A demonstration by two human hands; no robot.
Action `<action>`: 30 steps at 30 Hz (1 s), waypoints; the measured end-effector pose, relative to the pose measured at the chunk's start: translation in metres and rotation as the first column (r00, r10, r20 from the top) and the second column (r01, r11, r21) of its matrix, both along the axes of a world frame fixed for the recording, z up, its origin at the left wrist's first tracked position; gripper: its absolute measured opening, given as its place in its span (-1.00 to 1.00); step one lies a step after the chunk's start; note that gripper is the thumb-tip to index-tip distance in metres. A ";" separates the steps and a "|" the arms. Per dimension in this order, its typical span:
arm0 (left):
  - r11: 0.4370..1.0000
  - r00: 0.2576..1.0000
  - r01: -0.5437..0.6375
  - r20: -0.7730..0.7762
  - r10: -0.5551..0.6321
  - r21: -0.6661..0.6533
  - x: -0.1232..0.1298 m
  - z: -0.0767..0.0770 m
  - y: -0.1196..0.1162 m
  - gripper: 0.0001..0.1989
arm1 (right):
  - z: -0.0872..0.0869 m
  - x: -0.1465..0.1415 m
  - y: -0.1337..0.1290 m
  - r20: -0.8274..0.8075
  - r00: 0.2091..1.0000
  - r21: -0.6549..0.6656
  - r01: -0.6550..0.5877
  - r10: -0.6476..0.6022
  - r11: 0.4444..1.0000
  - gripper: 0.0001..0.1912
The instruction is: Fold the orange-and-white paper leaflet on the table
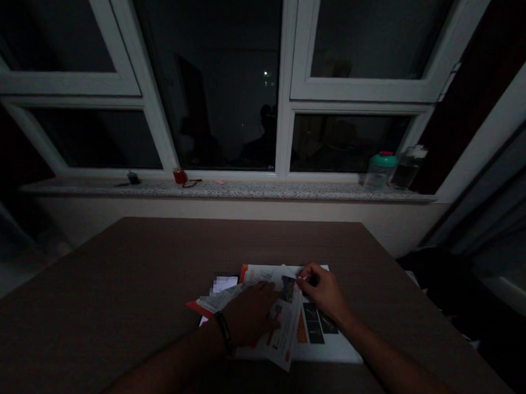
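Observation:
A booklet (339, 345) with printed pictures and orange patches lies open on the brown table. One of its pages (286, 323) is lifted and slanted across the rest. My left hand (251, 312), with a dark band at the wrist, rests on this page, fingers stretched out. At the page's upper right edge, my right hand (324, 289) pinches the paper between thumb and index finger; a small pinkish patch shows at the fingertips, too dim to make out. Partly under the booklet's left side is a flat thing with a bright, pixelated face (225, 284), perhaps a phone.
The brown table (156, 256) reaches toward a speckled stone windowsill (254, 189). On the sill stand a green-lidded bottle (381, 170), a clear bottle (408, 167), a small red can (179, 175) and a small dark object (133, 178). Grey curtains hang at the right.

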State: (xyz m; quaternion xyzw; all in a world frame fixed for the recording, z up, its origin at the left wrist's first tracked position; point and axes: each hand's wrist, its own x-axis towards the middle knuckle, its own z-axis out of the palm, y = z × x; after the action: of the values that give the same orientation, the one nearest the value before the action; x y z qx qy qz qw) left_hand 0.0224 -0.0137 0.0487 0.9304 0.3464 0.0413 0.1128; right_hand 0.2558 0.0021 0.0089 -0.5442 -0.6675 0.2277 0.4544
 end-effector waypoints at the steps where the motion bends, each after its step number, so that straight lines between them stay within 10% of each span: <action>1: 1.000 1.000 -0.005 -0.002 0.005 0.001 0.000 0.000 0.000 -0.49 | 0.000 0.000 0.000 -0.006 1.000 -0.001 -0.002 0.002 1.000 -0.92; 22: 0.993 0.992 0.121 0.045 -0.121 -0.013 0.000 -0.002 0.003 -0.54 | 0.000 -0.002 -0.002 0.214 0.976 0.113 0.014 -0.038 0.994 -0.96; 30: 0.978 0.975 0.200 0.112 -0.193 -0.060 0.001 -0.005 0.003 -0.35 | -0.006 -0.008 0.004 -0.390 0.876 -0.020 -0.317 0.284 0.948 -0.84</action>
State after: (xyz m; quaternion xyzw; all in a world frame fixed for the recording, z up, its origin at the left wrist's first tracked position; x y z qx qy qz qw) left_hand 0.0233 -0.0106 0.0442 0.9520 0.2476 0.0666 0.1673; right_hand 0.2475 0.0061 0.0032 -0.3973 -0.6323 0.4249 0.5117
